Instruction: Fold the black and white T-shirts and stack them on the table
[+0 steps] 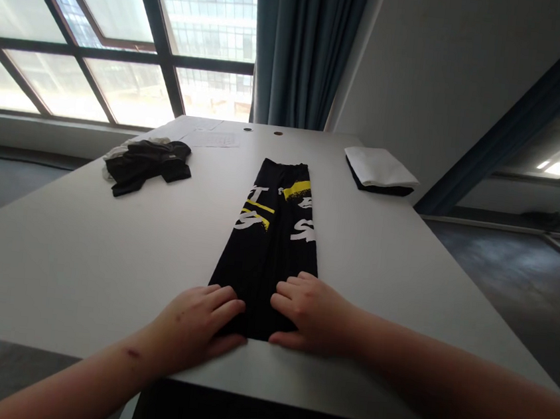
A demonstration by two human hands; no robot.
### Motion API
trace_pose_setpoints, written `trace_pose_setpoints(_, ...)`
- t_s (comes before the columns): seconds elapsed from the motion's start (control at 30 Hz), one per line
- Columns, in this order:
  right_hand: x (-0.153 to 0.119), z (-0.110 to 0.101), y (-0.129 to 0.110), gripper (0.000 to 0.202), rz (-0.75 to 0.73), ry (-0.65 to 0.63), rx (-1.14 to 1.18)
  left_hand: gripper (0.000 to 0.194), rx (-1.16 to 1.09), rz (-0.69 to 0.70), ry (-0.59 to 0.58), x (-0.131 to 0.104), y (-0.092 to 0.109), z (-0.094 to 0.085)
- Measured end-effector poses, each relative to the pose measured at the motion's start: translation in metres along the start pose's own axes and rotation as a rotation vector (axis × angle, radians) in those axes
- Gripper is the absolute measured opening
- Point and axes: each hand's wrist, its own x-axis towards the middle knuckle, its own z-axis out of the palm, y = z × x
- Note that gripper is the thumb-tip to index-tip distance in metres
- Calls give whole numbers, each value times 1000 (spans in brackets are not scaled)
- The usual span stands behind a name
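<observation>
A long, narrow folded black garment (268,255) with white lettering and yellow strokes lies flat on the white table (103,271), pointing away from me. Whether it is a shirt or trousers, I cannot tell. My left hand (201,318) is at its near left corner, fingers bent over the cloth and thumb along the near edge. At the near right corner, my right hand (314,313) has its fingers curled on the fabric, with the thumb by the same edge. The fingertips partly hide in the dark cloth.
A crumpled dark garment (149,162) lies over a paler cloth (116,152) on the left of the table. White folded cloth (382,167) sits on something black at the right. A paper sheet (215,139) lies at the back, before a blue curtain (306,52).
</observation>
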Motion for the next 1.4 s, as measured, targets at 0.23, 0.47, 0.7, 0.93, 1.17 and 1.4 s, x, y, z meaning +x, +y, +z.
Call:
trace_pose_setpoints(0.23,5,12,-26,11,4,45,-83,12,12,3,26,3,16,4)
trace_pose_setpoints(0.47,6,16,-14,10,-140,128,-114,12,-13,-74,-131,9,24,-4)
trace_pose_setpoints(0.7,8,9,-13,6,-264,72,-40,14,-19,-216,-76,15,27,-5)
trace_pose_setpoints(0.93,0,7,4,5,-104,110,482,12,-70,-147,-8,18,39,3)
trace_pose_setpoints(1.17,45,-11,86,9,253,329,303,25,-4,-91,88,9,32,6)
trace_pose_setpoints(1.4,162,-45,215,30,739,229,131,15,-21,-69,169,10,35,9)
